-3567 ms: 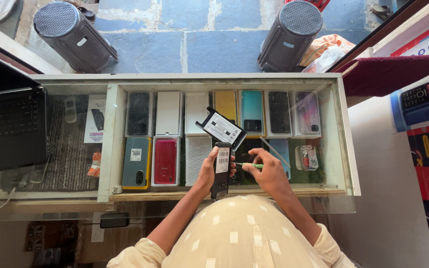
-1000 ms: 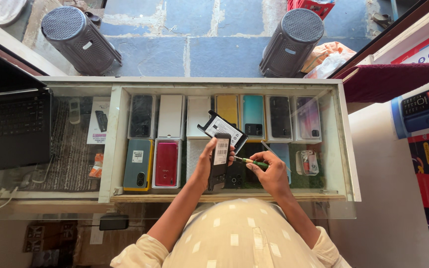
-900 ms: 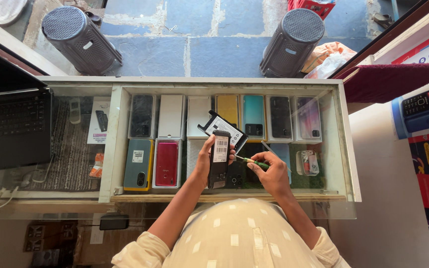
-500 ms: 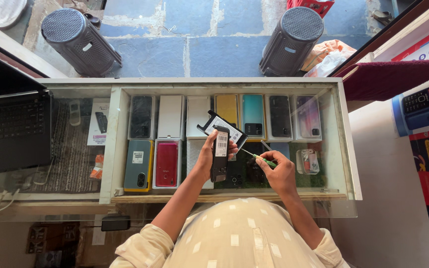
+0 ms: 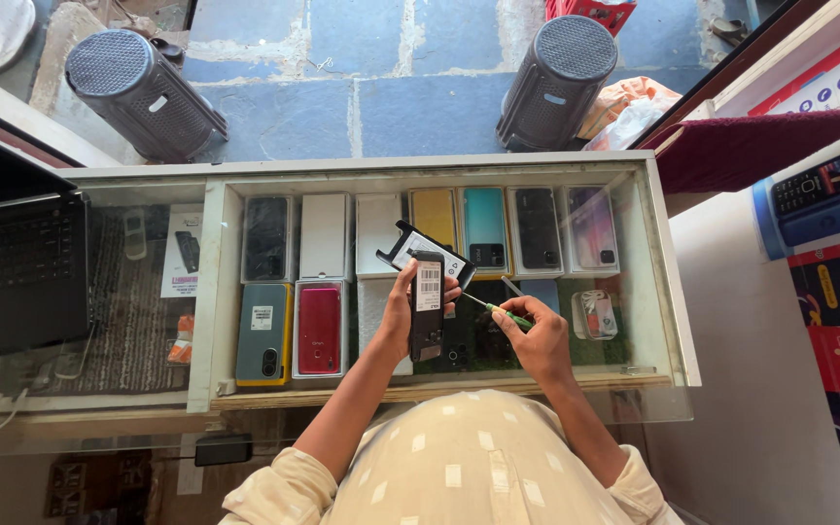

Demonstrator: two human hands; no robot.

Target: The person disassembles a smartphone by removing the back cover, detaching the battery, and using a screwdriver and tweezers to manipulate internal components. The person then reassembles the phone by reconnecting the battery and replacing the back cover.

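Note:
My left hand (image 5: 402,313) grips a dark phone (image 5: 427,305) upright over the glass counter, its back with a white sticker facing me. My right hand (image 5: 538,335) holds a small green-handled screwdriver (image 5: 491,308), its tip pointing left toward the phone's side edge. Just behind the phone lies a black phone part (image 5: 423,252) with a white label, resting tilted on the glass.
The glass display counter (image 5: 668,301) shows rows of phones and boxes beneath, among them a red phone (image 5: 319,329) and a teal one (image 5: 484,227). A black laptop (image 5: 14,267) sits at the left. Two dark stools (image 5: 138,89) stand on the blue stone floor beyond. Boxes line the right wall.
My right hand has shifted slightly, swinging the screwdriver's tip in toward the phone. My left hand keeps the phone upright, and the black part stays on the glass.

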